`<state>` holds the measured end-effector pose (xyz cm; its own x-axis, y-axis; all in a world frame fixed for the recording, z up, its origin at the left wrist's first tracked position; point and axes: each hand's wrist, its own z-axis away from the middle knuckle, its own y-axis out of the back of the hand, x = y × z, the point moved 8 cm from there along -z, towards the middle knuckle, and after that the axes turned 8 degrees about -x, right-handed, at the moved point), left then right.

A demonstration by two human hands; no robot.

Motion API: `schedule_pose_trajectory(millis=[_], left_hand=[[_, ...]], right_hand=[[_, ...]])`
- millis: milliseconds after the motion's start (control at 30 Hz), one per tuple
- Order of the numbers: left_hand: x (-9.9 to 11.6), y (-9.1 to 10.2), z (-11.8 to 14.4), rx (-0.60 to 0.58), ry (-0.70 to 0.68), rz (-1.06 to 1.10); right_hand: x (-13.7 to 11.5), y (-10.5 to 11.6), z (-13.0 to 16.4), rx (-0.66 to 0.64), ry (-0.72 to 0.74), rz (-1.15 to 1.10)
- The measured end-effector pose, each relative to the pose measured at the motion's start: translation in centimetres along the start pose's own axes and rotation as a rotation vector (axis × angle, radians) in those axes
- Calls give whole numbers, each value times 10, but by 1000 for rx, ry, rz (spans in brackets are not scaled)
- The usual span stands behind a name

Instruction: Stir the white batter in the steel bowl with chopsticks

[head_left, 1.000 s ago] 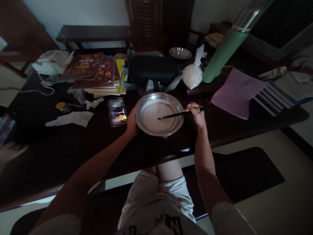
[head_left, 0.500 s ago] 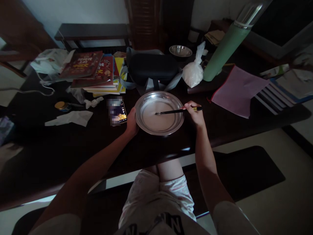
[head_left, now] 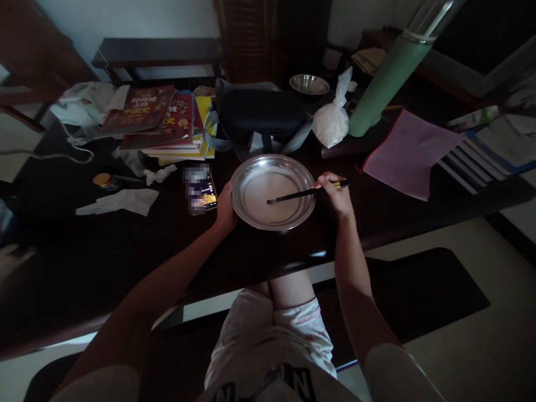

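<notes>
1. A shallow metal dish (head_left: 272,192) with a pale, milky liquid in it is sat on the dark table (head_left: 125,251), near its front edge and pretty much dead centre between both arms.
2. The left hand (head_left: 226,209) is pressed against the dish's left rim, fingers curled round the edge.
3. The right hand (head_left: 336,195) is closed around a pair of dark chopsticks (head_left: 299,195) at the dish's right rim.
4. The chopsticks' long axis is laid nearly level, right to left, tips dipped in the liquid close to the middle.
5. A phone (head_left: 201,190) is lying just left of the left hand; books (head_left: 167,120) and a white bag (head_left: 333,120) are seen further back.
</notes>
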<state>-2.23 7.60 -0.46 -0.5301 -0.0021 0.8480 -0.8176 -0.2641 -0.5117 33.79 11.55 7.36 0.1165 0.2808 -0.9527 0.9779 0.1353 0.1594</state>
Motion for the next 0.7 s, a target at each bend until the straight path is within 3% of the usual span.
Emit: schedule_pose_trajectory(millis=[67, 233, 400, 567, 700], left_hand=[[1, 1, 0, 23, -6, -4], [1, 1, 1, 45, 16, -23], [2, -1, 1, 28, 6, -29], [2, 0, 1, 7, 4, -51], [3, 1, 0, 6, -28, -63]], right_hand=[[0, -3, -1, -34, -3, 11], [0, 4, 1, 47, 7, 0], [0, -4, 0, -24, -5, -1], [-4, 2, 1, 61, -20, -11], [-6, -6, -1, -14, -30, 5]])
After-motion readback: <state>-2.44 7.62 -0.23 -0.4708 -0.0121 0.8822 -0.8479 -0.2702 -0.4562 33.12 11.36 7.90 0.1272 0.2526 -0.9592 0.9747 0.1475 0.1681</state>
